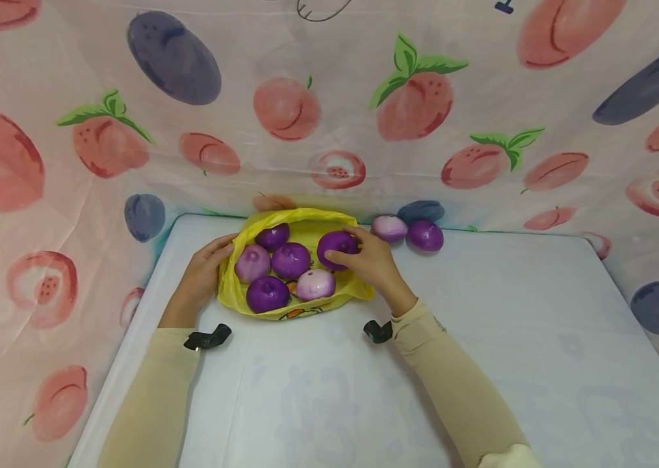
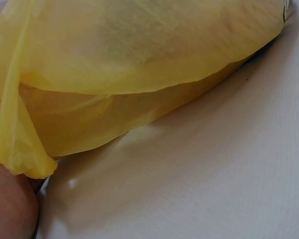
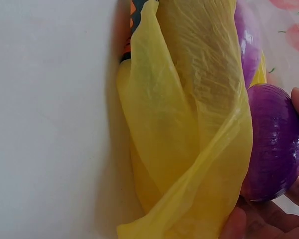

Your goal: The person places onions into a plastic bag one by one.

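Observation:
A yellow plastic bag (image 1: 228,286) lies on the table with its mouth spread wide, several purple onions inside, among them a dark one (image 1: 268,294) and a paler one (image 1: 315,285). At the bag's left edge my left hand (image 1: 203,273) holds the rim; the left wrist view shows the bag's folded side (image 2: 139,45) and only part of that hand (image 2: 12,204). My right hand (image 1: 379,263) grips a dark purple onion (image 1: 338,246) at the bag's right side, thumb across its front. In the right wrist view that onion (image 3: 274,144) sits between thumb and fingers beside the yellow plastic.
Two more onions, one pale (image 1: 388,229) and one dark (image 1: 426,236), lie on the white table (image 1: 511,338) right of the bag, near the back edge. A fruit-print cloth (image 1: 283,39) hangs behind and along the sides. Black wrist mounts (image 1: 208,337) sit on both forearms.

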`<state>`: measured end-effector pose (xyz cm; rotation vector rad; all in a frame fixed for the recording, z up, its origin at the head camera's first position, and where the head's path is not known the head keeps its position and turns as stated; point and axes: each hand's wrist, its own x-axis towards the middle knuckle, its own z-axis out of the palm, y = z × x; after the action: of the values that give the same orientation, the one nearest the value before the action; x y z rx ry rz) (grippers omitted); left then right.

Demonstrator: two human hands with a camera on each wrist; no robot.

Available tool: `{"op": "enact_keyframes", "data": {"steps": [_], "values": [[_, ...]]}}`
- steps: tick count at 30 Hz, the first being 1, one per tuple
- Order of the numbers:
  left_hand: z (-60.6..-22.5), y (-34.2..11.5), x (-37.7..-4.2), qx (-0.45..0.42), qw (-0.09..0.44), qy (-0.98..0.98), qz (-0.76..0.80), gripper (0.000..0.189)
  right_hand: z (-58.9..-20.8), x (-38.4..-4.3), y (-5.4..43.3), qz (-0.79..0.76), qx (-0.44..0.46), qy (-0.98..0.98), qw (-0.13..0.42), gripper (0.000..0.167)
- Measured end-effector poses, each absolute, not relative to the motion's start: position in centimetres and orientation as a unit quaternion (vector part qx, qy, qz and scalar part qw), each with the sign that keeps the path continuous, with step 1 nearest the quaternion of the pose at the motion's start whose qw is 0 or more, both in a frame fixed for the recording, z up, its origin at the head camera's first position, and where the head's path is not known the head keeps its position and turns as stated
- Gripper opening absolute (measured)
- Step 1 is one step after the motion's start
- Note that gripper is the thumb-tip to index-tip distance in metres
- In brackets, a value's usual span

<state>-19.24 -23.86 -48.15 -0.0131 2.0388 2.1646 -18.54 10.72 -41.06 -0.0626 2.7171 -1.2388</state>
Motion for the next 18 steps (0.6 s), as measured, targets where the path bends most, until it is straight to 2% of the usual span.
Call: {"op": "enact_keyframes", "data": {"steps": [18], "values": [[-48.0,-23.8,-19.1,-0.012,0.091,0.682,0.726,0.052,-41.1,-18.8,9.6,-0.415,-0.05,0.907,0.061,0.079]]}}
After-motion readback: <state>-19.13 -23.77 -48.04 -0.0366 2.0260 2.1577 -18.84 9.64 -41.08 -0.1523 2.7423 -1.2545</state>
